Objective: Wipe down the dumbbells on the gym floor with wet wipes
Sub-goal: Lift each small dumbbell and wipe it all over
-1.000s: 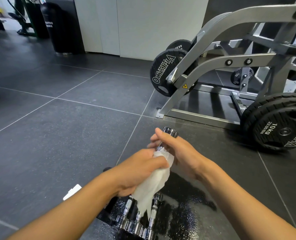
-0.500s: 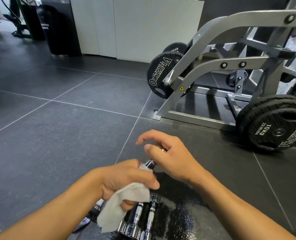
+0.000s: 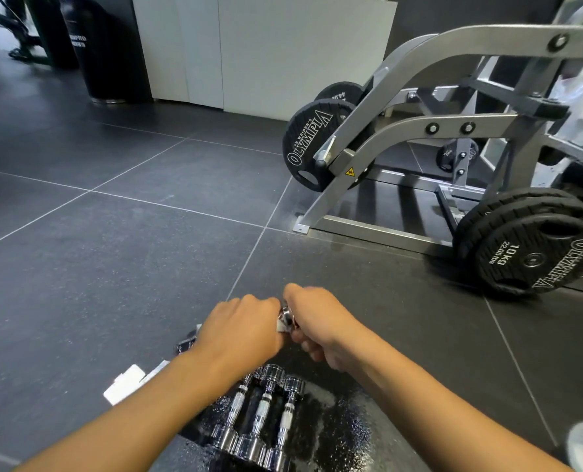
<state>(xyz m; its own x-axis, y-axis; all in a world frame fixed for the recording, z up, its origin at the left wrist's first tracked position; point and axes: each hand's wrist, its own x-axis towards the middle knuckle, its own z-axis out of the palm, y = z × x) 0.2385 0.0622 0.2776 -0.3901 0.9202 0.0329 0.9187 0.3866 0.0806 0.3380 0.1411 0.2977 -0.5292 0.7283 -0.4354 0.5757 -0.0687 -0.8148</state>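
Here the step in hand looks to be the rubbing of one small chrome dumbbell [image 3: 286, 315], held up between the two hands in the lower centre of the frame. It is just above the three other chrome dumbbells [image 3: 261, 412], which lie side by side on a glossy black mat [image 3: 344, 434]. To do it well, I think one hand should grip firmly while the other turns the white wet wipe [image 3: 281, 327] around the round head and then along the handle, so that no side is missed and the dumbbell does not slip onto those below. The left hand [image 3: 239, 335] is curled closed over the wipe, and only a small white corner shows beside its knuckles. The right hand [image 3: 320, 330] is closed too, its fingers wrapped around the dumbbell. Only one shiny head shows between the hands, so I cannot tell how much of the handle each hand covers. A white flat packet [image 3: 126, 383], probably of wipes, lies on the dark floor tiles [image 3: 113, 267] at lower left.
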